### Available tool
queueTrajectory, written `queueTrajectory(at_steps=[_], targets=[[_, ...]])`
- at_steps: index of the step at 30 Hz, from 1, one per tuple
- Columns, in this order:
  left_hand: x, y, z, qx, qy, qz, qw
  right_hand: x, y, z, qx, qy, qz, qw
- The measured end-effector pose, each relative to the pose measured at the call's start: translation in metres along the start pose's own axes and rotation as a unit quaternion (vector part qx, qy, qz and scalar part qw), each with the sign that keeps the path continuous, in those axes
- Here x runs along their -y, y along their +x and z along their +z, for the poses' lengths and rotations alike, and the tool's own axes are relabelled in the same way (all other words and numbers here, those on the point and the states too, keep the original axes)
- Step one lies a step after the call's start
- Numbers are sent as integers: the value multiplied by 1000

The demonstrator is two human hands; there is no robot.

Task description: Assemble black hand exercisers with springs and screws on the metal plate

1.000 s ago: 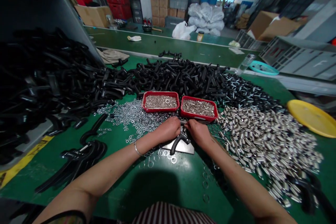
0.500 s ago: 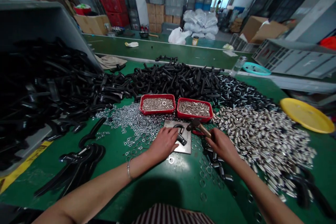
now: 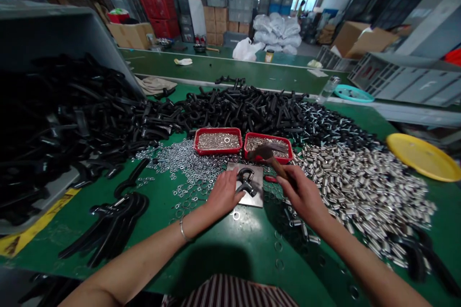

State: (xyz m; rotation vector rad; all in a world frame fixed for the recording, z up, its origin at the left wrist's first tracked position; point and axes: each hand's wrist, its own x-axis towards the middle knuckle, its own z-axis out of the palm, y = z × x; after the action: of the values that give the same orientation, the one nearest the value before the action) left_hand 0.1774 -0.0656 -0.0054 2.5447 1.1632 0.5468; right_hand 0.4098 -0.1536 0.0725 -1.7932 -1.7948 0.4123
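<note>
My left hand (image 3: 224, 195) pinches a black curved hook part (image 3: 246, 180) and holds it down on a small metal plate (image 3: 257, 196) on the green table. My right hand (image 3: 304, 195) is closed around the wooden handle of a small hammer (image 3: 268, 156), whose blurred head hangs raised above the plate, in front of the right red tray. Two red trays stand just beyond the plate: the left tray (image 3: 217, 132) holds washers, the right tray (image 3: 268, 137) holds small metal sleeves.
A big heap of black hook parts (image 3: 108, 110) covers the left and back. Loose washers (image 3: 187, 168) lie left of the plate, and metal sleeves (image 3: 363, 192) spread to the right. A yellow dish (image 3: 421, 157) lies far right. Assembled hooks (image 3: 111, 223) lie at the left front.
Both hands were together on the part a second ago. My right hand then picked up the hammer and has now raised it over the plate. My left hand stays on the part.
</note>
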Motion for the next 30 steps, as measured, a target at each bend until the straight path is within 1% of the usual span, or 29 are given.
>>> queueTrajectory(at_steps=[1, 2, 4, 5, 6, 8, 10, 11, 12, 13, 14, 15, 16, 17, 18, 19, 20, 22, 24, 26, 27, 28, 30], targets=[[1, 0, 3, -10, -7, -3, 1000, 4, 0, 2, 12, -7, -5, 1000], [2, 1, 5, -15, -12, -6, 1000, 7, 0, 6, 38, -19, -10, 999], [3, 2, 6, -8, -18, -12, 1000, 6, -1, 13, 105, -26, -15, 994], [3, 3, 6, -1, -20, -16, 1000, 3, -2, 16, 124, -16, -11, 992], [2, 4, 5, 6, -22, -18, 1000, 0, -3, 17, 129, 6, -1, 992], [1, 6, 1, 12, -33, -19, 999, -11, -7, 16, 112, 76, 43, 990], [1, 10, -5, 16, -68, -25, 997, -27, -13, 9, 66, 150, 126, 978], [1, 12, -10, 23, -106, -38, 993, -39, -16, 4, 37, 175, 169, 969], [3, 15, -14, 35, -160, -58, 985, -52, -19, -3, 5, 186, 204, 961], [5, 19, -18, 51, -225, -83, 970, -68, -21, -10, -25, 178, 226, 957], [8, 22, -22, 63, -285, -108, 950, -83, -22, -19, -47, 149, 233, 960], [11, 26, -25, 68, -325, -125, 935, -99, -22, -27, -60, 99, 227, 967], [15, 28, -27, 61, -334, -132, 931, -112, -22, -34, -66, 29, 204, 976], [19, 30, -27, 46, -312, -129, 940, -122, -20, -39, -76, -52, 169, 981], [22, 31, -26, 31, -269, -118, 955, -128, -17, -41, -85, -131, 125, 980], [25, 30, -25, 21, -220, -102, 970, -129, -14, -40, -89, -197, 75, 974], [26, 28, -22, 23, -177, -85, 980, -126, -11, -35, -82, -240, 26, 967], [24, 20, -16, 43, -127, -55, 989, -109, -3, -16, -30, -266, -48, 962], [17, 12, -11, 49, -96, -38, 993, -89, 5, 9, 37, -269, -81, 959], [11, 8, -7, 44, -68, -35, 996, -74, 14, 30, 72, -290, -83, 951], [9, 8, -6, 43, -60, -37, 997, -70, 17, 37, 82, -303, -78, 946], [8, 9, -5, 43, -59, -39, 997, -68, 21, 41, 91, -313, -72, 943], [8, 13, -2, 43, -73, -36, 996, -67, 28, 38, 91, -307, -57, 946]])
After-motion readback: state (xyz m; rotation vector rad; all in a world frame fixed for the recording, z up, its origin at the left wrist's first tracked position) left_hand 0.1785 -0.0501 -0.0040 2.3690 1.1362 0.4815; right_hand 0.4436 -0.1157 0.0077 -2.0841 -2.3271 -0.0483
